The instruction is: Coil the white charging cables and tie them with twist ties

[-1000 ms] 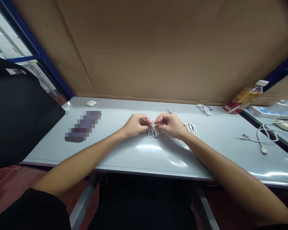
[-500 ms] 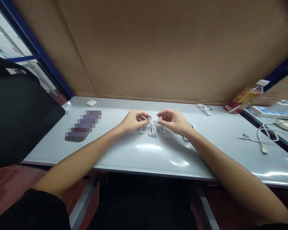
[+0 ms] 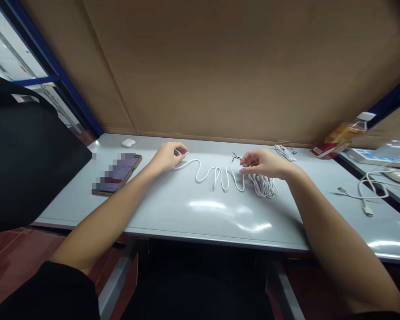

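Note:
A white charging cable (image 3: 200, 178) lies in loose waves across the grey desk between my two hands. My left hand (image 3: 170, 155) pinches one end of it, a white plug showing at the fingertips. At the other end, my right hand (image 3: 260, 163) is closed on a connector between thumb and fingers, just above the desk. Below my right hand rests a coiled bundle of white cables (image 3: 265, 186). Several black twist ties (image 3: 235, 156) lie just left of the right fingertips.
A phone (image 3: 123, 173) and a white earphone case (image 3: 129, 142) lie at the left. Toward the back right are another coiled cable (image 3: 286, 152) and a leaning drink bottle (image 3: 342, 135). A loose white cable (image 3: 366, 195) lies at the right, near a mouse (image 3: 399, 176).
My hands have moved apart, the left to the left and the right to the right. The cable between them, bunched in loops before, is stretched into waves. The twist ties now show.

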A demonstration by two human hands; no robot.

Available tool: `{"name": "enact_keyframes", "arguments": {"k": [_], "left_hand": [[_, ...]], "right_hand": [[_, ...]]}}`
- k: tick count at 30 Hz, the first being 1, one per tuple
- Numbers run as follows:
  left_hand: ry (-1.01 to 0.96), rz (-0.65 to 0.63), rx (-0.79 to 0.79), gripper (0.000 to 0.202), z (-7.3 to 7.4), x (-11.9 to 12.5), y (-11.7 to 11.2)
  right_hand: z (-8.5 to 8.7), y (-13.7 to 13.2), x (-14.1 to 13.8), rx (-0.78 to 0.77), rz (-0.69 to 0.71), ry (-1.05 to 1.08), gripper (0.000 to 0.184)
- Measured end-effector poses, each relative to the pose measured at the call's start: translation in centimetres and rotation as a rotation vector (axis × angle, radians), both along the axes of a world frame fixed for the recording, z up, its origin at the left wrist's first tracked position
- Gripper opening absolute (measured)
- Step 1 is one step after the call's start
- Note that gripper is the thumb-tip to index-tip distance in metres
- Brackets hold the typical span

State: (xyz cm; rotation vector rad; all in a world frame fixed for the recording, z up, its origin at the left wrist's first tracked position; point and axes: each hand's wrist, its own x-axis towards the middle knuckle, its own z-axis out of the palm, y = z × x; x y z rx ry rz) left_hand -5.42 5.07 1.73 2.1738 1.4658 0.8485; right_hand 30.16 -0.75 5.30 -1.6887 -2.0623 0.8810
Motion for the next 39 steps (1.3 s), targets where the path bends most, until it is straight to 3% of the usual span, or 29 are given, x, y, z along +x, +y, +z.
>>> {"name": "enact_keyframes", "arguments": {"k": [10,18,23,27,31,36,39], "left_hand": [[0.052,0.041,-0.016,0.022,-0.3,-1.1,1.0],[0.068,0.12,-0.01,0.026,-1.0,-3.3,2.7],[0.069,0.118,-0.008,0.031,-1.2,-3.1,2.7],[0.042,0.041,-0.02,0.033,-1.4,-1.2,1.5],[-0.039,-0.092,-0.063,0.035,-1.5,2.0,-1.3],[0.014,-0.459,-0.034,0.047,-1.3,4.9,-4.8],[0.048,-0.54,0.047,0.036,-1.5,5.3,-5.3]], "right_hand": [[0.2,0.1,1.0,0.047,0.109,-0.04,0.039],[1.1,-0.4,1.5,-0.015,0.154,-0.164,0.032],[0.9,-0.3,1.3,-0.001,0.193,-0.139,0.027],[0.1,-0.2,-0.1,0.05,0.151,-0.117,0.022],[-1.3,-0.9,-3.3,0.168,0.139,-0.068,0.018],[-3.4,-2.0,-7.1,0.264,0.104,-0.066,0.016],[-4.2,-2.1,-7.7,0.304,0.076,-0.093,0.019]]}}
